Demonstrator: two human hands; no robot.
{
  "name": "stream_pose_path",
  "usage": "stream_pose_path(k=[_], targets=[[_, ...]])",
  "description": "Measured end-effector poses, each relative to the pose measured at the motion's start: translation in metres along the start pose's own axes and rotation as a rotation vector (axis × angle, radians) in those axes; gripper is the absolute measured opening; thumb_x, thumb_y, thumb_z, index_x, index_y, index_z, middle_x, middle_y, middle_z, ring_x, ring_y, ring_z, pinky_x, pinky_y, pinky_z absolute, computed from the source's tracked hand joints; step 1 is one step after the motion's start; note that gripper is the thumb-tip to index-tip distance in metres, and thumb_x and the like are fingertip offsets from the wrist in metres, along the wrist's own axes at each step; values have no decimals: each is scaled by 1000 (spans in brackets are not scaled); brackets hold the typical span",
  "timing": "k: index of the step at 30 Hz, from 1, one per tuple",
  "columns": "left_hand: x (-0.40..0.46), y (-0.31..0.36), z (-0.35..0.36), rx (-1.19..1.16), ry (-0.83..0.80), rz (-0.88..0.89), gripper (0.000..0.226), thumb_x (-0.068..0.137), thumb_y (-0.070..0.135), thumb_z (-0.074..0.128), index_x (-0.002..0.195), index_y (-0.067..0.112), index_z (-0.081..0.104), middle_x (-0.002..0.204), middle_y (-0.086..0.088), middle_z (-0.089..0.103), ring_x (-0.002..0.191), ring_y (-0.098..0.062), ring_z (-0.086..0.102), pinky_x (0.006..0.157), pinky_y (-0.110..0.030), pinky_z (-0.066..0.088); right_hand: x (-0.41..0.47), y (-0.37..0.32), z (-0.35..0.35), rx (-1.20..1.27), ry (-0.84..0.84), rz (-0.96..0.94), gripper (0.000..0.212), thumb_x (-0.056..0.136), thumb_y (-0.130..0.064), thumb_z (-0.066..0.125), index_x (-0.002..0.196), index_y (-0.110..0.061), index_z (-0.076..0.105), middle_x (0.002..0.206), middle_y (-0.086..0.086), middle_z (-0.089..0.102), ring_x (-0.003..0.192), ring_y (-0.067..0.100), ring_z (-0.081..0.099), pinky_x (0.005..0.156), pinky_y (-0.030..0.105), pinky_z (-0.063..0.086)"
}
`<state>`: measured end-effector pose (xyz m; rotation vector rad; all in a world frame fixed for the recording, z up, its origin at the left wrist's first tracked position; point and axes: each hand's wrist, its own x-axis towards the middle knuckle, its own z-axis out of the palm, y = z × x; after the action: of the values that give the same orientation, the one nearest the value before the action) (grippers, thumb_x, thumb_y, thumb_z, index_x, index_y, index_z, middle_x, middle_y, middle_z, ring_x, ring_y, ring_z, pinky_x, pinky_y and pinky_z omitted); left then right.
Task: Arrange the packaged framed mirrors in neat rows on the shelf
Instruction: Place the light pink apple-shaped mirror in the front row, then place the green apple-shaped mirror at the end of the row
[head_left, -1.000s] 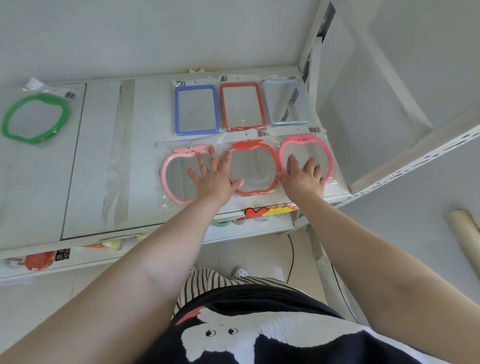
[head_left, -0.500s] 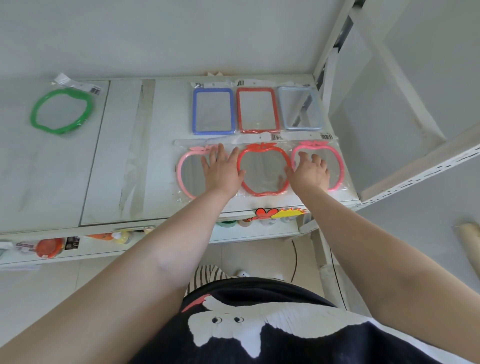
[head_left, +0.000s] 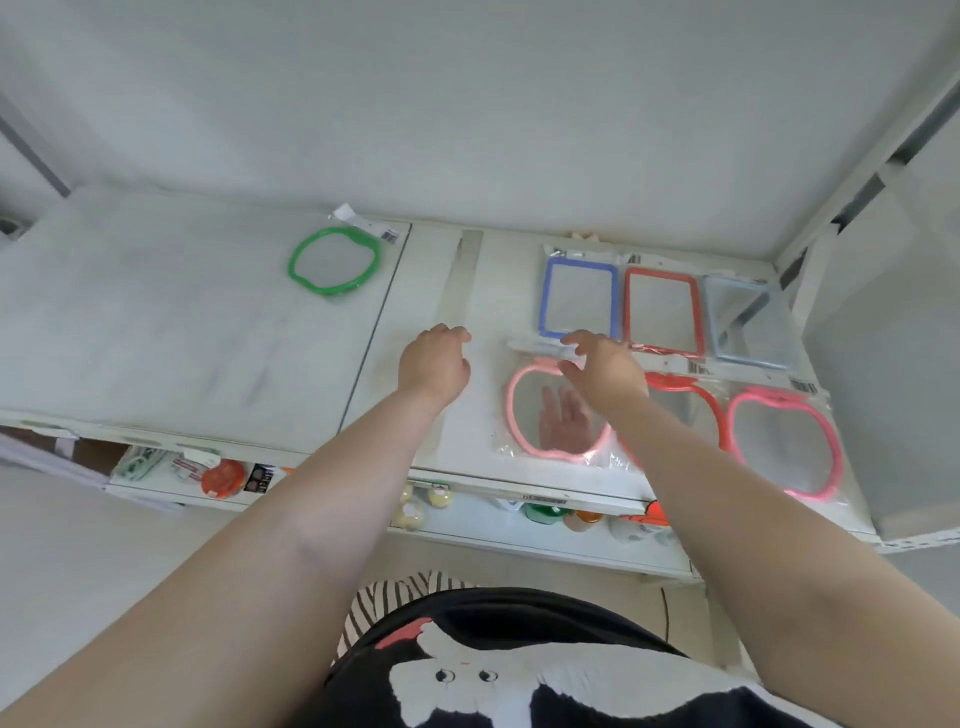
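Where walls meet, white shelf (head_left: 208, 332)

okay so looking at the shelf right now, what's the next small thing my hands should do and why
Probably reach the left hand toward the green mirror. It lies alone on the left of the shelf, apart from the two rows of three, and both hands, including the right hand, hold nothing. The spot left of the light pink mirror looks free.

Green round frame (head_left: 334, 261); blue (head_left: 578, 300), red (head_left: 662, 310) and grey (head_left: 748, 322) box frames; pink apple frames (head_left: 558, 410); white shelf (head_left: 156, 322).
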<state>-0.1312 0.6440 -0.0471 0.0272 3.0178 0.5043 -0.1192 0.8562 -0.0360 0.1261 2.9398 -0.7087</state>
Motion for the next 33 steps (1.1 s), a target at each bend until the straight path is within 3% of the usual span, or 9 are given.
stream_pose_path(k=[8, 12, 14, 18, 21, 25, 33], targets=[[31, -128, -54, -6, -13, 36, 44, 89, 18, 49, 133, 21, 51, 126, -6, 57, 117, -26, 55, 89, -33, 44, 18, -135, 60, 45, 7, 62, 34, 90, -33, 57, 123, -24, 59, 115, 3, 64, 111, 23, 59, 90, 33, 48], [40, -165, -72, -3, -45, 125, 43, 90, 19, 49, 133, 21, 51, 127, -5, 58, 118, -27, 54, 90, -34, 45, 8, -183, 79, 7, 3, 148, 35, 93, -34, 55, 127, -26, 57, 119, -1, 62, 115, 19, 57, 80, 26, 35], [41, -175, -77, -4, -60, 163, 43, 90, 20, 49, 134, 21, 50, 128, -5, 58, 119, -27, 54, 92, -35, 45, 0, -199, 83, 22, 20, 177, 35, 92, -34, 56, 126, -25, 57, 118, 0, 63, 115, 20, 57, 84, 27, 38], [33, -180, -76, -31, -87, 214, 43, 90, 19, 49, 133, 19, 51, 128, -6, 59, 118, -28, 55, 93, -36, 46, -24, -215, 80, -10, 19, 226, 37, 92, -35, 56, 127, -24, 57, 121, 0, 62, 117, 19, 56, 86, 25, 31], [22, -180, -71, -50, -96, 238, 42, 89, 19, 50, 131, 19, 53, 126, -6, 60, 116, -28, 56, 91, -35, 46, -37, -217, 77, -10, 12, 249, 37, 92, -34, 57, 126, -22, 58, 122, 3, 62, 116, 21, 56, 91, 28, 40], [-2, -186, -70, -45, -90, 226, 42, 89, 17, 50, 131, 19, 53, 126, -6, 60, 116, -28, 56, 92, -35, 45, -55, -212, 82, 6, -5, 274, 35, 90, -33, 58, 124, -21, 59, 121, 2, 62, 111, 22, 58, 85, 31, 48], [-68, -236, -74, -6, -97, 126, 43, 89, 18, 49, 132, 19, 52, 127, -4, 59, 116, -26, 56, 90, -33, 45, -84, -225, 126, 78, -60, 235, 33, 89, -34, 59, 120, -23, 61, 115, -1, 64, 103, 19, 60, 79, 27, 45]])
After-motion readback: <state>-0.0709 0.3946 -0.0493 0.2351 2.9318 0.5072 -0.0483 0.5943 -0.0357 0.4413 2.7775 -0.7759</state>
